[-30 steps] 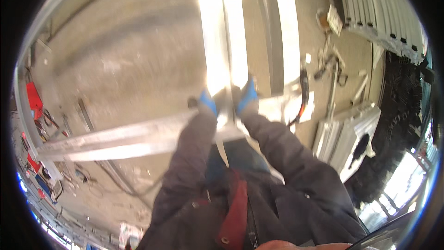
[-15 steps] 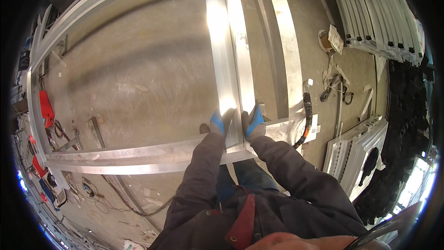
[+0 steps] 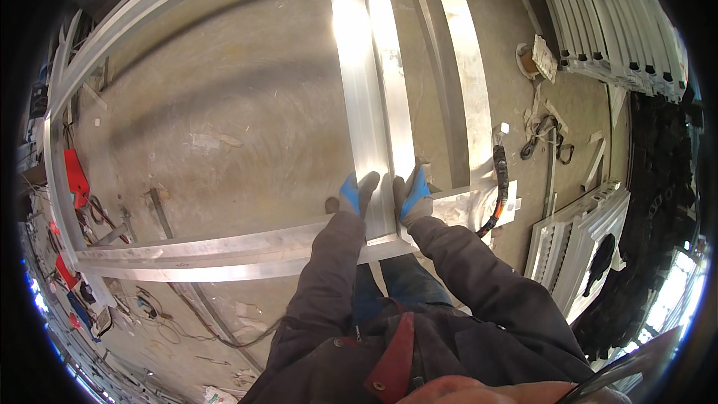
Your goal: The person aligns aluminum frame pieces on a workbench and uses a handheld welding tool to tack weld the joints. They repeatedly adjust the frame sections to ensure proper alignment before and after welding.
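Spanning most of the frame, the large aluminium frame (image 3: pixel 187 251) lies flat on the concrete floor (image 3: pixel 224 127), its long side rail curving along the left rim and its near cross rail running across lower centre. You stand at that cross rail, where the upright centre bar (image 3: pixel 370 90) comes down from the top of the frame to meet it. Your left hand (image 3: pixel 353 196) and right hand (image 3: pixel 411 196), both in blue-and-grey gloves, are pressed flat against either side of the bar's lower end, fingers extended, clasping it between them rather than pinching. Judged from this, the bar is seated on the cross rail and being held in line; no fixing at the joint is visible, so fastening appears to remain. A second loose aluminium length (image 3: pixel 456 67) lies just right of the bar. Right of centre, stacked white panel frames (image 3: pixel 583 239) and a bundle of ribbed profiles (image 3: pixel 606 15) at upper right crowd that side. A black-and-orange hose (image 3: pixel 499 187) curls just beside your right hand, touching the sheet at the joint, and could snag. Red tools (image 3: pixel 75 176) and cables litter the left edge.
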Available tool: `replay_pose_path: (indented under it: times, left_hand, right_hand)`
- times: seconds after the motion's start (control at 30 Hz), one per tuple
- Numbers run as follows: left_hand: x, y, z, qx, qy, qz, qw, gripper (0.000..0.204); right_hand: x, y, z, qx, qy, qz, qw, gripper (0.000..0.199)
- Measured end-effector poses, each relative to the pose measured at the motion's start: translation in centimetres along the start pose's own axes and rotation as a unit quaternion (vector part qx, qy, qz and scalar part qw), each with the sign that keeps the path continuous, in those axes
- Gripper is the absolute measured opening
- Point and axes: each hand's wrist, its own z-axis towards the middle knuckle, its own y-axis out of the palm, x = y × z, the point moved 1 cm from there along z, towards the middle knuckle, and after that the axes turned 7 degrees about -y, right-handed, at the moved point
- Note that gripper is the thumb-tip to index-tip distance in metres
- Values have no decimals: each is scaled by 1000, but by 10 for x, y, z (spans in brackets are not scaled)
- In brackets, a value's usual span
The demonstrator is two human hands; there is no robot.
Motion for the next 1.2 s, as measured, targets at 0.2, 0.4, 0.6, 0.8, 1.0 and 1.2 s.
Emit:
replay_pose_path:
  times: [0.2, 0.4, 0.6, 0.8, 1.0, 1.2]
  left_hand:
    - [2, 1, -1, 15, 1, 20, 1000, 77]
    - [4, 10, -3, 58, -39, 47, 996, 69]
    - [7, 3, -19, -5, -59, 73, 996, 61]
    - [-4, 18, -33, 46, -67, -98, 992, 59]
    - [1, 3, -19, -19, -70, 2, 997, 58]
    - [21, -4, 13, -24, -76, 52, 995, 67]
  right_hand:
    - [-6, -1, 1, -1, 22, 0, 1000, 78]
    - [-5, -2, 2, -9, 35, 7, 999, 78]
    - [-1, 1, 3, -5, 30, 27, 999, 79]
    - [0, 3, 3, 4, 37, 9, 999, 78]
    - [-9, -1, 3, -5, 40, 14, 999, 76]
    - [-7, -1, 0, -3, 34, 0, 999, 74]
